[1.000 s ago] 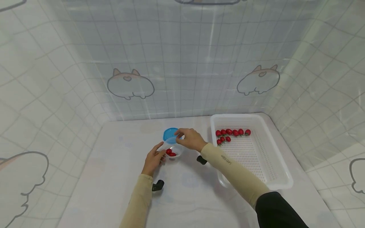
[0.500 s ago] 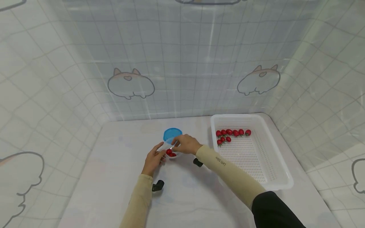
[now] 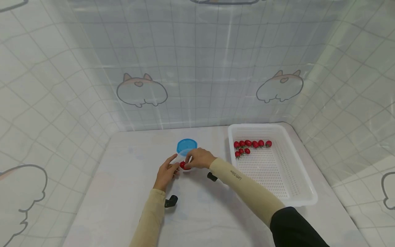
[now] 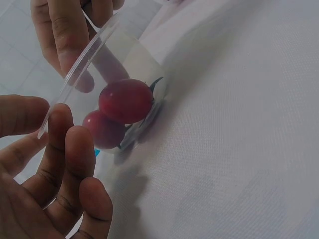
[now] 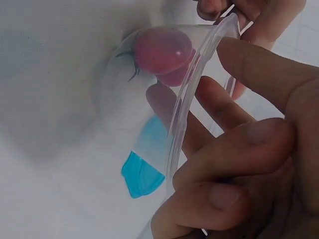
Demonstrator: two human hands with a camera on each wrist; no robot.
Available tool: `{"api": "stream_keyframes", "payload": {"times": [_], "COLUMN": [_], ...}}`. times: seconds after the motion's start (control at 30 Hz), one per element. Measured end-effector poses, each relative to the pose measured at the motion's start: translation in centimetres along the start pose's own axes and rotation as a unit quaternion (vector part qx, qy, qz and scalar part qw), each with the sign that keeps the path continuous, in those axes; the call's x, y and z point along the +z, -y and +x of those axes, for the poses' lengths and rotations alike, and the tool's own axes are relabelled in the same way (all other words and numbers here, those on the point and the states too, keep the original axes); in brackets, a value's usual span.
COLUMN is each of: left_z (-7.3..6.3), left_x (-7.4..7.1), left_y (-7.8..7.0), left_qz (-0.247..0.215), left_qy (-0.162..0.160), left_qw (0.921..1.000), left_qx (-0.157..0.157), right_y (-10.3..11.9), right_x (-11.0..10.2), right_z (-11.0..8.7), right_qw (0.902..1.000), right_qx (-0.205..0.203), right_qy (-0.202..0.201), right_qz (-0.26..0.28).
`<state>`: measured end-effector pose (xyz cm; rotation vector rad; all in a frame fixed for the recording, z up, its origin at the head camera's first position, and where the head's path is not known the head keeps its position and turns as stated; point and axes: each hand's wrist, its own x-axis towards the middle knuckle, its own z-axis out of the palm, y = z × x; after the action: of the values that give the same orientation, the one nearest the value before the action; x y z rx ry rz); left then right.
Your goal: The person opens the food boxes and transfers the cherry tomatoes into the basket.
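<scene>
Thumb and fingers of my left hand pinch the rim of a clear plastic bowl, which stands on the white cloth. Inside lie two red cherry tomatoes, one larger in view and one beside it, with green stems. My right hand reaches over the rim from the right. Its fingers dip into the bowl next to the tomatoes, spread apart; no tomato shows between them, though in the head view they partly cover the fruit. A blue lid lies just behind the bowl.
To the right stands a white perforated basket, with several cherry tomatoes in rows at its far left. A white grid-patterned curtain rises behind the table and along both sides.
My right hand has moved down and left, from above the bowl's far right rim into the bowl, uncovering the blue lid. My left hand has stayed at the rim.
</scene>
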<state>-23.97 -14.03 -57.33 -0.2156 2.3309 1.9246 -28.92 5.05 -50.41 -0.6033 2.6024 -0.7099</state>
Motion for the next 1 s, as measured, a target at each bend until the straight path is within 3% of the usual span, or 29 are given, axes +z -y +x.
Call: {"api": "stream_keyframes", "payload": {"times": [0.27,0.67,1.0], "left_z": [0.1,0.0,0.2], "left_x": [0.0,0.1,-0.2], "left_y": [0.1,-0.3,-0.8], "left_qz": [0.0,0.008,0.016], "left_qy": [0.002,0.005,0.008], "left_qw": [1.0,1.0,0.9998], "left_qx": [0.007,0.001,-0.003], "right_y": [0.5,0.4,0.7], "right_x": [0.1,0.8,0.7], "right_z": [0.1,1.1,1.3], "right_qw": [0.9994,0.9977,0.9978], "right_qx": [-0.022,0.004,0.01], "right_qy": [0.009,0.018,0.014], "right_qz": [-0.024,-0.065,-0.064]}}
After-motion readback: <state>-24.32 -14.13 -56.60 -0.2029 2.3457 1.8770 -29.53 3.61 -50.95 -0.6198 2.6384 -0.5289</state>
